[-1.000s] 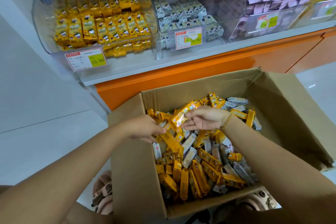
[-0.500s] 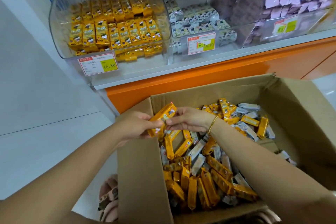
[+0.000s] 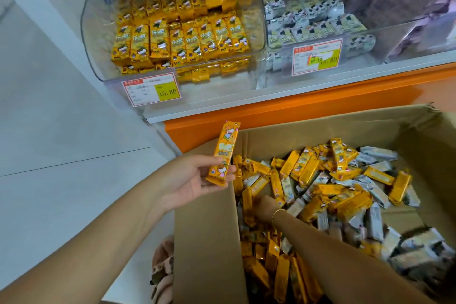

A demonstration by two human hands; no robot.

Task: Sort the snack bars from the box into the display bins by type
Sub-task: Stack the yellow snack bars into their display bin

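My left hand (image 3: 195, 179) holds one yellow snack bar (image 3: 223, 153) upright at its lower end, over the left wall of the cardboard box (image 3: 204, 242). My right hand (image 3: 262, 206) reaches down among the mixed yellow and grey bars (image 3: 320, 187) in the box; its fingers are buried in the pile and hidden. On the shelf above stand a clear bin of yellow bars (image 3: 177, 32) and beside it a clear bin of grey bars (image 3: 311, 20).
An orange shelf front (image 3: 296, 108) runs just behind the box. Price tags (image 3: 151, 90) hang on the bin fronts. A third bin with purple packs (image 3: 419, 7) sits far right. White floor lies to the left; a slippered foot (image 3: 162, 271) is beside the box.
My left hand took the yellow bar and lifted it up and left, out over the box wall. My right hand let go of it and dropped back into the pile.
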